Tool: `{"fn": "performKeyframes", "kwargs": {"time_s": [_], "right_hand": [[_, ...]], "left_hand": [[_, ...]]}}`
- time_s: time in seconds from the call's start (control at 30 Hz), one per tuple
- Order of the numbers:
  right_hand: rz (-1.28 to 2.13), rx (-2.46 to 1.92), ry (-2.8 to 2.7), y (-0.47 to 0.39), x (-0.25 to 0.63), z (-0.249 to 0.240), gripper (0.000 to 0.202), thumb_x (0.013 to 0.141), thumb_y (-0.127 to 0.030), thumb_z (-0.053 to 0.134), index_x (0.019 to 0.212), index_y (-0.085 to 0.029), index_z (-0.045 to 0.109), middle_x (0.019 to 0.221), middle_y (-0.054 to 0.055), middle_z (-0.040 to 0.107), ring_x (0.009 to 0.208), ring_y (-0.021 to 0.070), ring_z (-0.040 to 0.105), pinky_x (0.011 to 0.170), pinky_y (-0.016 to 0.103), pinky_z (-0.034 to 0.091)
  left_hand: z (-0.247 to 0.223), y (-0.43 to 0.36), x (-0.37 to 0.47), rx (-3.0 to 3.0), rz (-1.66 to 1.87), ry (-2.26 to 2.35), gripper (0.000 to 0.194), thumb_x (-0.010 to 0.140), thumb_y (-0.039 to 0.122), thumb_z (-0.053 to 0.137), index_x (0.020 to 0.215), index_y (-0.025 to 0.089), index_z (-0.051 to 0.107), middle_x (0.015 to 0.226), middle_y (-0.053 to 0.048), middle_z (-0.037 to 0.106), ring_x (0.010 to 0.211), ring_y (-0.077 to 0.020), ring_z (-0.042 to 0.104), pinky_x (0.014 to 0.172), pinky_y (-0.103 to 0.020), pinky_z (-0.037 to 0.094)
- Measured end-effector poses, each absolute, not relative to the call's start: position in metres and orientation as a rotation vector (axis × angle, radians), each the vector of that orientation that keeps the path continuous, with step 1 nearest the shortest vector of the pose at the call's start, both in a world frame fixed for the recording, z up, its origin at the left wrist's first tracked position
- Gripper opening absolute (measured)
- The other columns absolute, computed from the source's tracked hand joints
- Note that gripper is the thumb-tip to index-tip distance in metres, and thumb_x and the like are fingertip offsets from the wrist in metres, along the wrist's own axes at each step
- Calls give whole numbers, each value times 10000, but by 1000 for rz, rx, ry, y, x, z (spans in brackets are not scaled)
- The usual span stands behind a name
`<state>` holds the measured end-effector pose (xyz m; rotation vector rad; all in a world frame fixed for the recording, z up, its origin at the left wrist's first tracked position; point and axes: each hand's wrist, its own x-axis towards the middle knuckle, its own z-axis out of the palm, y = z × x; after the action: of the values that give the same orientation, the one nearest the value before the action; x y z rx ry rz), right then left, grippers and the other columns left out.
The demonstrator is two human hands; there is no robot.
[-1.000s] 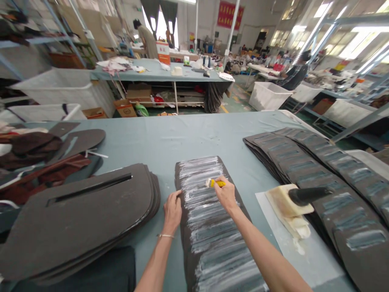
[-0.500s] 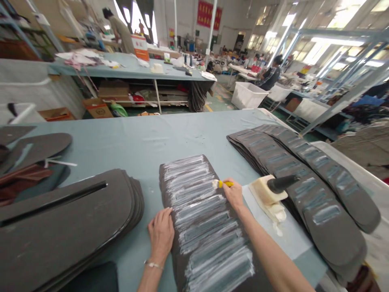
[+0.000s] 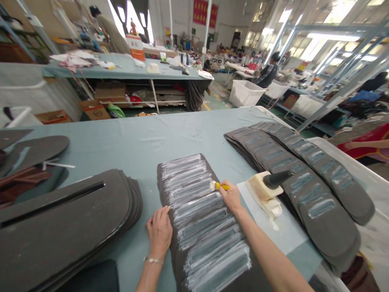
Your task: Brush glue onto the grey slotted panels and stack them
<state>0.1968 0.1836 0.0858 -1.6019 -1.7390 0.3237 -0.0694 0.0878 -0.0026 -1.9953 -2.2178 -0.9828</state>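
A stack of dark grey pieces (image 3: 179, 259) lies in front of me, its top streaked with white paste around several slots. My right hand (image 3: 230, 196) is closed round the yellow handle of a small brush (image 3: 216, 185), whose pale bristles touch the right part of the top piece. Against the stack's left edge rests my left hand (image 3: 159, 229), fingers bent and close together, nothing visible in them. Right of the brush, a cream container (image 3: 261, 190) with a black cylinder (image 3: 278, 179) on it stands on a white sheet (image 3: 287, 233), with paste spilled beside it.
Large grey slotted pieces (image 3: 91, 219) are stacked at the left. Overlapping paste-marked pieces (image 3: 331, 231) lie at the right of the blue table (image 3: 136, 138). A person's arm in red (image 3: 367, 142) shows at the right edge. Behind stands another table (image 3: 121, 73), with a person (image 3: 111, 30) beyond.
The brush and my right hand have shifted slightly left and down against the slots. The view has turned a little, and a person in red now shows at the right edge.
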Motion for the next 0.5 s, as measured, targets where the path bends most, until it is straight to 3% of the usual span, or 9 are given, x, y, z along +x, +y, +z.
{"fn": "performKeyframes", "kwargs": {"time_s": [0.1, 0.23, 0.4, 0.5], "right_hand": [[197, -1651, -1686, 193, 215, 94, 177, 773, -275, 470, 735, -196, 624, 651, 1, 613, 592, 133, 511, 594, 218, 348], [362, -1569, -1778, 197, 196, 93, 208, 775, -286, 462, 805, -201, 650, 688, -1, 632, 595, 127, 525, 587, 209, 353], [208, -1682, -1681, 198, 187, 100, 189, 761, -263, 465, 749, -194, 641, 638, -2, 599, 586, 131, 499, 580, 221, 330], [320, -1541, -1746, 185, 175, 106, 157, 766, -247, 485, 754, -201, 634, 620, -23, 581, 558, 115, 481, 574, 213, 330]], "left_hand": [[-4, 88, -70, -1989, -996, -2206, 310, 894, 184, 368, 1122, 235, 572, 1139, -64, 627, 1091, -193, 534, 909, -349, 327], [-4, 88, -69, -1991, -1001, -2212, 312, 892, 187, 371, 1120, 239, 578, 1136, -63, 628, 1088, -193, 535, 912, -348, 332], [-5, 88, -66, -1981, -1027, -2276, 310, 904, 207, 361, 1129, 231, 574, 1150, -67, 616, 1103, -204, 522, 949, -384, 314], [-5, 90, -72, -1978, -1133, -2350, 307, 906, 228, 349, 1110, 239, 578, 1151, -53, 608, 1105, -201, 521, 967, -398, 325]]}}
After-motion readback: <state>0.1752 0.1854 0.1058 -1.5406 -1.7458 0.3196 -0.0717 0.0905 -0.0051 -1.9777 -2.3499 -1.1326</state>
